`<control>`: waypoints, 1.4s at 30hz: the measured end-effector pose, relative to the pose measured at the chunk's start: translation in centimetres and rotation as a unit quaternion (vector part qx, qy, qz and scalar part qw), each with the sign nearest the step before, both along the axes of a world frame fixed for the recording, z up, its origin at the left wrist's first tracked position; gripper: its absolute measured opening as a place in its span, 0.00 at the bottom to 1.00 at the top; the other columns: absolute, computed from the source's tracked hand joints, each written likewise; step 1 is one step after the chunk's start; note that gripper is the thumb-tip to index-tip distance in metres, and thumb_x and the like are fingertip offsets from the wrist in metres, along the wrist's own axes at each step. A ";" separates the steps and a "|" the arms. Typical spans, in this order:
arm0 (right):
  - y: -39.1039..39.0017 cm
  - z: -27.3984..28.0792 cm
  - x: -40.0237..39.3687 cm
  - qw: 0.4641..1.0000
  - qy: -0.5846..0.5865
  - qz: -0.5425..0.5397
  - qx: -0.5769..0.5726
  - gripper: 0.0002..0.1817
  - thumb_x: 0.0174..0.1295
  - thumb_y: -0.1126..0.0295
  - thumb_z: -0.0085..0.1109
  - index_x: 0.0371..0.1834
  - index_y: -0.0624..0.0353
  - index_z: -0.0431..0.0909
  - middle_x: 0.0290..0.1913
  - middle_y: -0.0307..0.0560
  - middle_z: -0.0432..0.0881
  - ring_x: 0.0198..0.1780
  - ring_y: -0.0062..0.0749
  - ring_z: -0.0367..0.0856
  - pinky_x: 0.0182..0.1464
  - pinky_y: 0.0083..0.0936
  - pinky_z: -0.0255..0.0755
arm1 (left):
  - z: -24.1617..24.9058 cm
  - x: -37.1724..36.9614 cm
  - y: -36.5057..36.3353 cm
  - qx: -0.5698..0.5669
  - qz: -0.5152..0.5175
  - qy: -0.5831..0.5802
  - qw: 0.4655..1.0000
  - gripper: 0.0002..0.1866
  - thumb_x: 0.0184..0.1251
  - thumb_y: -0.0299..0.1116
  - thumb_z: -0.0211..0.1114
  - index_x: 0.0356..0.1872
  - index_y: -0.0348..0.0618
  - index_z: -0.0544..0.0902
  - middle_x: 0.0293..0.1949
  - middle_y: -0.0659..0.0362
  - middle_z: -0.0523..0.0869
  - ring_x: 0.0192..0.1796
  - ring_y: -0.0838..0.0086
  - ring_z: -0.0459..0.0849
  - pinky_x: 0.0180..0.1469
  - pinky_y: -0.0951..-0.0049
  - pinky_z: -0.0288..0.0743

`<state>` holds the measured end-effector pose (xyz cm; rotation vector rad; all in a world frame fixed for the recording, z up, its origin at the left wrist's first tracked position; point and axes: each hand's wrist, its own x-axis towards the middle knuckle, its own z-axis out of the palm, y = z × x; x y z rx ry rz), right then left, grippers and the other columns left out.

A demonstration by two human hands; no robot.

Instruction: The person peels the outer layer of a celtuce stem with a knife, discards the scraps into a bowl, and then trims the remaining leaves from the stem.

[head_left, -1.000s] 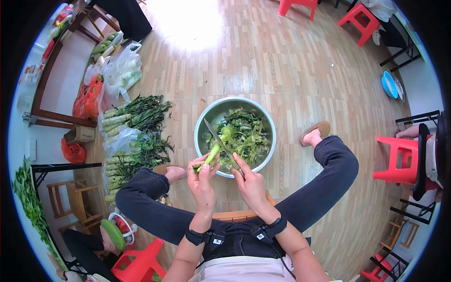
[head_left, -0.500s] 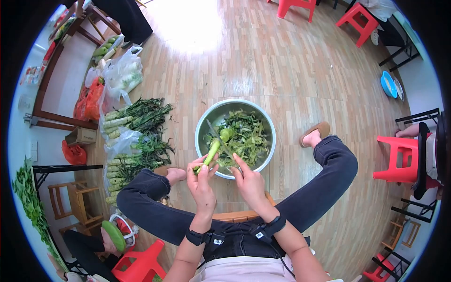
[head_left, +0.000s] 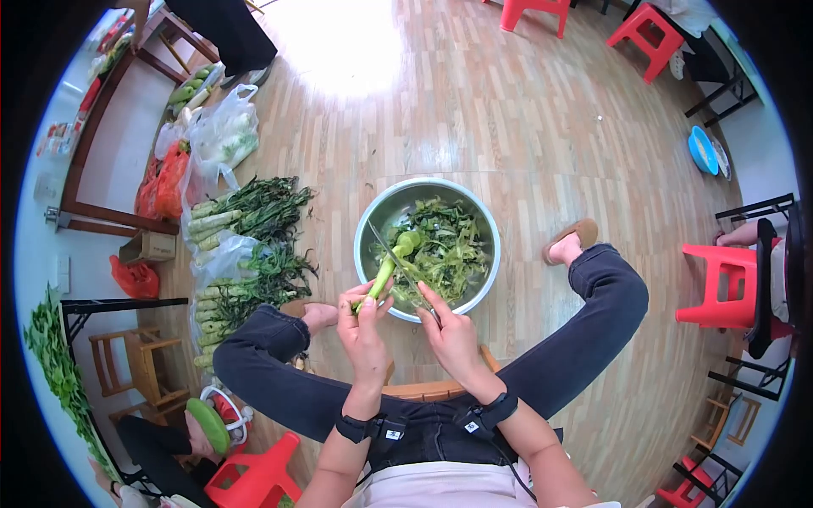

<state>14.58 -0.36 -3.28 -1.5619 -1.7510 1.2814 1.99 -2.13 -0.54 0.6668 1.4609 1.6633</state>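
The green stalk (head_left: 388,269) is gripped at its lower end by the closed left hand (head_left: 362,326), over the near rim of the metal bowl (head_left: 487,222). The knife (head_left: 398,261), clasped in the right hand (head_left: 453,334), has been drawn back up along the stalk since half a second ago, so another peeling stroke appears underway.

Shiny metal bowl (head_left: 366,222), wood-plank floor (head_left: 525,127)

Both forearms extended forward between the spread knees, each wrist fitted with a dark band. The left hand (head_left: 362,326) was closed in a grip, fingers curled and thumb uppermost. The right hand (head_left: 451,332) was likewise closed, index finger extended forward.
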 end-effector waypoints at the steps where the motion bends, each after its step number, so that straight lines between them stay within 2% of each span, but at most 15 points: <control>1: 0.0 -0.1 0.0 1.000 0.010 -0.002 0.006 0.23 0.62 0.61 0.55 0.62 0.40 0.69 0.21 0.52 0.78 0.23 0.46 0.80 0.26 0.36 0.70 | -0.3 0.0 0.0 0.006 0.001 0.004 1.000 0.05 0.71 0.28 0.46 0.39 0.36 0.68 0.52 0.47 0.73 0.54 0.59 0.78 0.52 0.64 0.78; 6: -0.3 0.3 0.1 0.999 0.022 0.015 0.024 0.22 0.62 0.60 0.55 0.61 0.41 0.69 0.19 0.52 0.77 0.22 0.46 0.79 0.25 0.35 0.70 | -0.2 0.0 -0.2 -0.005 -0.001 0.028 1.000 0.05 0.71 0.28 0.46 0.39 0.36 0.67 0.52 0.48 0.72 0.55 0.59 0.78 0.52 0.65 0.78; 12: 0.2 -1.6 0.2 0.999 -0.015 -0.001 -0.034 0.22 0.62 0.60 0.54 0.61 0.41 0.70 0.16 0.51 0.75 0.19 0.45 0.77 0.23 0.34 0.68 | -0.1 0.0 -0.1 0.007 -0.011 0.033 0.999 0.06 0.71 0.27 0.45 0.41 0.35 0.68 0.52 0.48 0.73 0.54 0.60 0.78 0.51 0.67 0.78; 15: -0.2 -0.3 0.1 0.999 0.038 -0.007 0.020 0.21 0.63 0.59 0.54 0.60 0.41 0.71 0.14 0.51 0.73 0.18 0.45 0.76 0.23 0.35 0.67 | -0.1 0.1 -0.2 -0.003 -0.008 0.042 0.999 0.07 0.71 0.27 0.45 0.42 0.34 0.68 0.51 0.48 0.73 0.54 0.61 0.79 0.51 0.68 0.78; 18: 0.5 -1.5 0.0 0.999 0.014 -0.010 -0.035 0.21 0.63 0.59 0.53 0.60 0.42 0.71 0.14 0.51 0.73 0.18 0.45 0.76 0.23 0.35 0.67 | -0.2 -0.1 -0.1 0.007 -0.011 0.037 0.999 0.08 0.71 0.28 0.45 0.42 0.33 0.69 0.51 0.49 0.73 0.54 0.62 0.79 0.51 0.68 0.78; 21: 0.4 -2.0 -0.1 0.999 0.011 -0.008 -0.049 0.21 0.63 0.59 0.53 0.60 0.41 0.71 0.14 0.51 0.73 0.18 0.45 0.76 0.23 0.35 0.68 | -0.1 -0.4 0.1 -0.014 -0.015 0.049 0.999 0.09 0.72 0.29 0.44 0.43 0.32 0.69 0.50 0.49 0.74 0.53 0.63 0.79 0.51 0.69 0.78; 23: -0.2 0.0 -0.5 0.997 0.070 -0.009 0.038 0.21 0.63 0.59 0.53 0.60 0.41 0.71 0.14 0.52 0.73 0.19 0.45 0.77 0.24 0.35 0.68 | -0.2 -0.3 0.0 -0.009 -0.019 0.100 0.995 0.11 0.73 0.29 0.44 0.45 0.31 0.70 0.48 0.49 0.75 0.52 0.64 0.80 0.50 0.70 0.78; 24: 0.2 -0.4 -0.5 0.997 0.070 -0.012 0.041 0.21 0.63 0.59 0.53 0.60 0.41 0.71 0.14 0.52 0.73 0.19 0.45 0.77 0.24 0.35 0.68 | -0.2 -0.3 0.1 -0.007 -0.022 0.100 0.995 0.11 0.73 0.29 0.44 0.45 0.31 0.70 0.48 0.49 0.75 0.52 0.64 0.80 0.50 0.70 0.78; 26: 0.8 -1.4 -0.5 0.998 0.027 -0.009 -0.054 0.21 0.62 0.59 0.54 0.60 0.42 0.72 0.17 0.53 0.76 0.20 0.46 0.78 0.24 0.35 0.69 | 0.0 -0.4 0.3 -0.024 -0.024 0.113 0.993 0.12 0.73 0.30 0.44 0.46 0.31 0.70 0.46 0.49 0.77 0.52 0.65 0.80 0.50 0.71 0.78; 28: 1.2 -1.2 -0.5 0.998 0.035 -0.004 -0.061 0.20 0.62 0.60 0.55 0.59 0.43 0.72 0.19 0.53 0.77 0.22 0.46 0.80 0.25 0.35 0.70 | 0.0 -0.5 0.4 -0.021 -0.022 0.111 0.993 0.12 0.73 0.31 0.43 0.45 0.31 0.70 0.45 0.50 0.78 0.51 0.66 0.80 0.50 0.71 0.78; 34: 0.4 0.2 -0.7 0.997 0.053 -0.003 0.055 0.21 0.62 0.60 0.54 0.60 0.43 0.71 0.20 0.53 0.79 0.24 0.48 0.80 0.27 0.37 0.72 | -0.5 -0.2 -0.1 -0.027 -0.014 0.145 0.989 0.14 0.73 0.31 0.43 0.44 0.31 0.73 0.44 0.51 0.80 0.47 0.71 0.81 0.48 0.74 0.77; 36: 1.1 -1.0 -0.5 1.000 -0.019 0.012 -0.012 0.23 0.61 0.61 0.55 0.61 0.42 0.69 0.23 0.53 0.80 0.26 0.48 0.81 0.28 0.37 0.72 | -0.3 -0.3 0.1 -0.026 -0.012 0.171 0.985 0.14 0.73 0.31 0.43 0.43 0.30 0.74 0.43 0.51 0.81 0.46 0.72 0.81 0.47 0.75 0.76; 42: 0.1 1.7 -0.4 0.998 0.042 0.043 -0.012 0.24 0.61 0.61 0.56 0.62 0.42 0.69 0.25 0.51 0.81 0.27 0.45 0.81 0.30 0.34 0.73 | 0.0 -0.8 -0.4 -0.050 -0.016 0.224 0.973 0.13 0.71 0.29 0.44 0.41 0.31 0.75 0.41 0.52 0.81 0.43 0.74 0.80 0.46 0.77 0.73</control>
